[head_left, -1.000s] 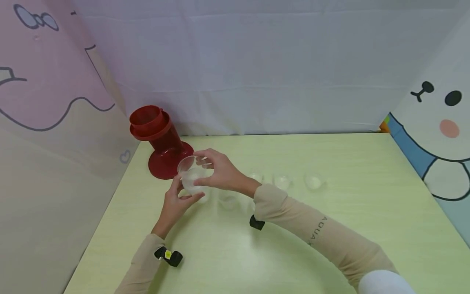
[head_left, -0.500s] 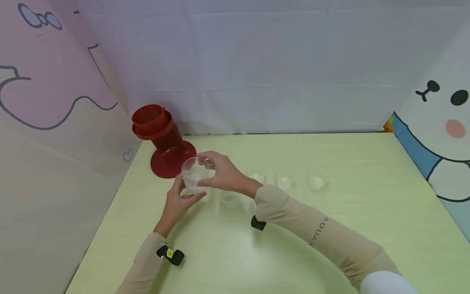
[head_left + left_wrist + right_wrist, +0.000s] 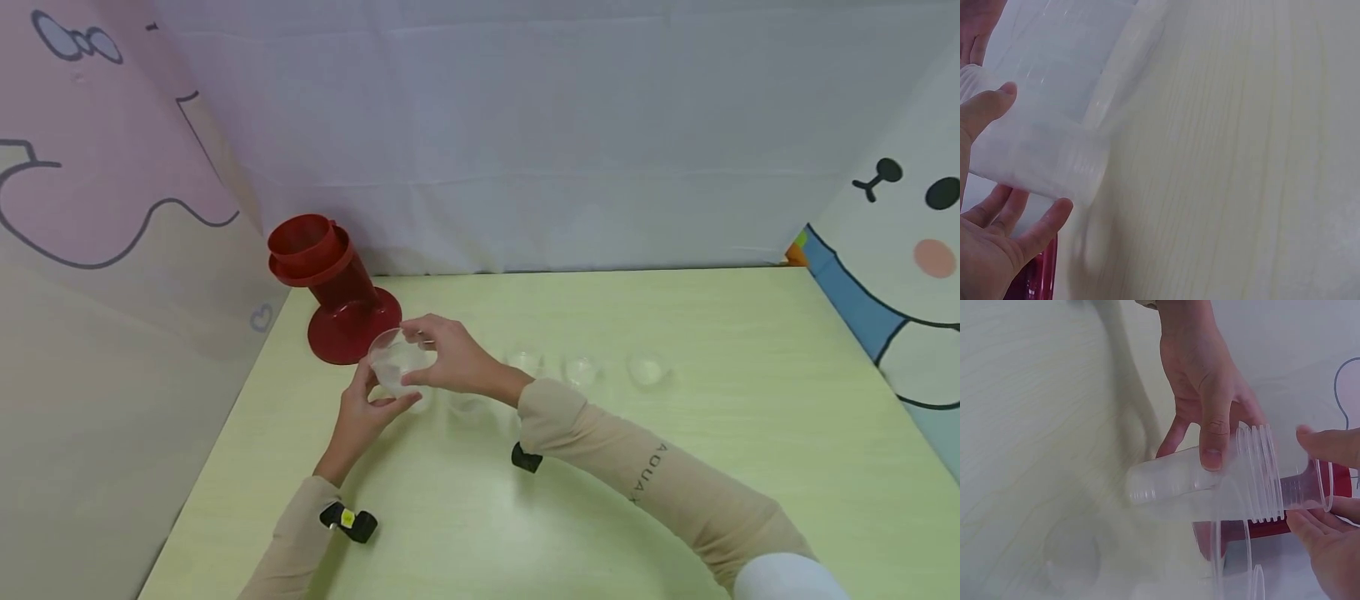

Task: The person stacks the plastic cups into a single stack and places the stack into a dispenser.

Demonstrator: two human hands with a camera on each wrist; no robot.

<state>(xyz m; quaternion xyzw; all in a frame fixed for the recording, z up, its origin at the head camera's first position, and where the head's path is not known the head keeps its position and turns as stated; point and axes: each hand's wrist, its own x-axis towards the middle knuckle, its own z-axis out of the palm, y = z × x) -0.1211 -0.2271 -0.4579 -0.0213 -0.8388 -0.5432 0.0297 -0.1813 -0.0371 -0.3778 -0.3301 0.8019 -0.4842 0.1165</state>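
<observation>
In the head view my left hand (image 3: 363, 412) grips a stack of nested clear plastic cups (image 3: 1172, 478) from the near side. My right hand (image 3: 453, 358) holds one clear plastic cup (image 3: 393, 354) near its rim, thumb on one side and fingers on the other. That cup sits partly inside the stack's open end, as the right wrist view shows. In the left wrist view the left thumb and fingers wrap the stack (image 3: 1041, 150); at upper left, part of the right hand (image 3: 975, 28) shows. Both hands are above the table.
A dark red stand (image 3: 345, 321) with a tube and round base stands at the table's back left, just behind the hands. Several clear cups stand on the table (image 3: 600, 483), among them a right-hand cup (image 3: 647, 368). A fabric wall (image 3: 525, 150) closes the back.
My right hand has come slightly down toward the left hand, and its cup has sunk a little toward the stack. The left hand has hardly moved. The view has shifted slightly.
</observation>
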